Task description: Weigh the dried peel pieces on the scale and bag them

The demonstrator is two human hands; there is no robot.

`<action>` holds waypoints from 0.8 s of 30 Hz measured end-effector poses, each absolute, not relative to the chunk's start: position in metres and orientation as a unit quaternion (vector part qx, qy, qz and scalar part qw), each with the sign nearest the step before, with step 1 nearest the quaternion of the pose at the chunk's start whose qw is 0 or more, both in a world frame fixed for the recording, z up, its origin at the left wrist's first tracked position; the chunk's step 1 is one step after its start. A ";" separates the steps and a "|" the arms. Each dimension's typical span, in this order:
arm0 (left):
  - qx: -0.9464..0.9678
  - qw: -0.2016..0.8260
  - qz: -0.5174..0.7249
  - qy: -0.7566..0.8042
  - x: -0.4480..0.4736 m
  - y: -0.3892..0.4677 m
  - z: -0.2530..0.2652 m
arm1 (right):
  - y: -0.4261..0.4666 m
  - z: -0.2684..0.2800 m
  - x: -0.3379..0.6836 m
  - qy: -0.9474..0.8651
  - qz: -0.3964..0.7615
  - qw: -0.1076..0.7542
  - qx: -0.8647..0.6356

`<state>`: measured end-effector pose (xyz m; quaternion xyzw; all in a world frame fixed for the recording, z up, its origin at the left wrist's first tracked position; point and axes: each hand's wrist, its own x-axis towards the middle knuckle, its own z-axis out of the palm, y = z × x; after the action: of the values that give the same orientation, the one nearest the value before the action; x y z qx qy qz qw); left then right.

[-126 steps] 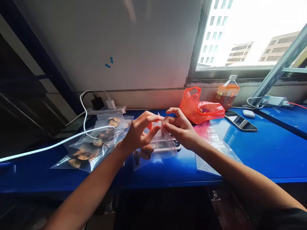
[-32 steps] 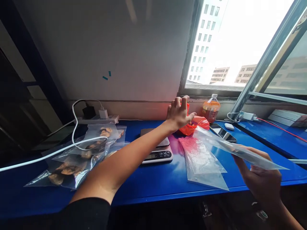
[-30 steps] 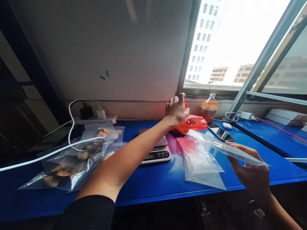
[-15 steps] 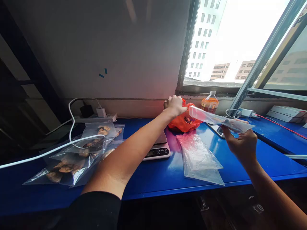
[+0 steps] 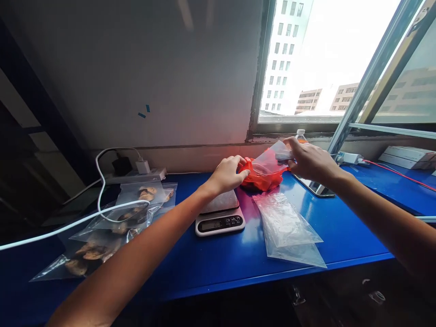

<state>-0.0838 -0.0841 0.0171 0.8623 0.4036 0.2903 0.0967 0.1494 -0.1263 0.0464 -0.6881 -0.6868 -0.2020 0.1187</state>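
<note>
My left hand (image 5: 227,175) pinches the left rim of a red plastic bag (image 5: 260,184), its thumb and forefinger around the edge. Over the mouth of that bag, my right hand (image 5: 308,159) grips a translucent plastic bag (image 5: 270,159), which slants down and to the left. Its lower end reaches into the red bag, where the contents are hidden from view. In front of the red bag lie several flat clear plastic bags (image 5: 289,222). A white kitchen scale (image 5: 220,222) sits below my left hand, partly covered by it.
Clear bags holding brown chunks (image 5: 91,252) lie at the left, crossed by a white cable (image 5: 68,229). Behind them is a power strip (image 5: 156,174). A phone (image 5: 316,187) and a capped bottle (image 5: 300,135) are at the right, near a metal frame (image 5: 357,86).
My right hand has swung left and up, bringing the translucent bag into the red bag's mouth. My left hand has drawn back toward me and lower, uncovering more of the scale.
</note>
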 end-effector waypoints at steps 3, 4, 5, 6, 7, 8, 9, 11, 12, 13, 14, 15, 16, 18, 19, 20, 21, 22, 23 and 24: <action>0.857 0.111 0.317 0.392 -0.103 -0.099 0.011 | -0.102 0.070 0.135 -0.721 -0.150 0.058 -0.674; 0.856 0.115 0.320 0.390 -0.111 -0.104 0.008 | -0.095 0.075 0.131 -0.730 -0.139 0.051 -0.667; 0.856 0.117 0.319 0.391 -0.120 -0.108 0.006 | -0.088 0.078 0.128 -0.738 -0.132 0.051 -0.659; 0.856 0.118 0.313 0.394 -0.128 -0.112 0.004 | -0.083 0.080 0.124 -0.747 -0.127 0.054 -0.651; 0.856 0.121 0.305 0.399 -0.137 -0.115 0.002 | -0.079 0.080 0.121 -0.754 -0.122 0.058 -0.643; 0.856 0.126 0.297 0.404 -0.145 -0.118 0.001 | -0.076 0.079 0.118 -0.760 -0.117 0.059 -0.637; 0.854 0.132 0.289 0.412 -0.154 -0.120 -0.001 | -0.074 0.078 0.115 -0.762 -0.112 0.058 -0.636; 0.847 0.145 0.276 0.430 -0.168 -0.122 -0.005 | -0.071 0.076 0.113 -0.750 -0.113 0.057 -0.649; 0.843 0.151 0.274 0.438 -0.174 -0.122 -0.008 | -0.071 0.075 0.113 -0.741 -0.118 0.058 -0.659; 0.838 0.157 0.274 0.445 -0.180 -0.121 -0.010 | -0.071 0.076 0.115 -0.731 -0.125 0.061 -0.667; 0.833 0.163 0.276 0.451 -0.184 -0.121 -0.012 | -0.071 0.078 0.117 -0.721 -0.135 0.067 -0.676; 0.829 0.168 0.277 0.455 -0.187 -0.120 -0.014 | -0.071 0.080 0.119 -0.709 -0.150 0.075 -0.685; 0.826 0.173 0.278 0.458 -0.189 -0.119 -0.016 | -0.071 0.083 0.122 -0.696 -0.170 0.085 -0.692; 0.822 0.181 0.279 0.462 -0.189 -0.118 -0.017 | -0.072 0.089 0.124 -0.665 -0.226 0.108 -0.704; 0.822 0.185 0.280 0.461 -0.187 -0.118 -0.017 | -0.073 0.091 0.124 -0.653 -0.254 0.114 -0.704; 0.822 0.190 0.281 0.457 -0.185 -0.119 -0.016 | -0.073 0.092 0.122 -0.649 -0.271 0.115 -0.701; 0.823 0.195 0.284 0.452 -0.182 -0.120 -0.014 | -0.074 0.093 0.121 -0.653 -0.276 0.111 -0.697; 0.823 0.201 0.287 0.447 -0.179 -0.122 -0.013 | -0.076 0.093 0.119 -0.663 -0.267 0.106 -0.691; 0.823 0.207 0.292 0.441 -0.176 -0.124 -0.011 | -0.077 0.093 0.118 -0.677 -0.250 0.106 -0.684; 0.822 0.212 0.297 0.436 -0.174 -0.127 -0.009 | -0.078 0.094 0.118 -0.689 -0.231 0.116 -0.677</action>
<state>-0.1737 -0.1271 -0.0087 0.8225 0.4361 0.2975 0.2117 0.1184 -0.0783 0.0940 -0.6768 -0.6893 -0.2311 0.1160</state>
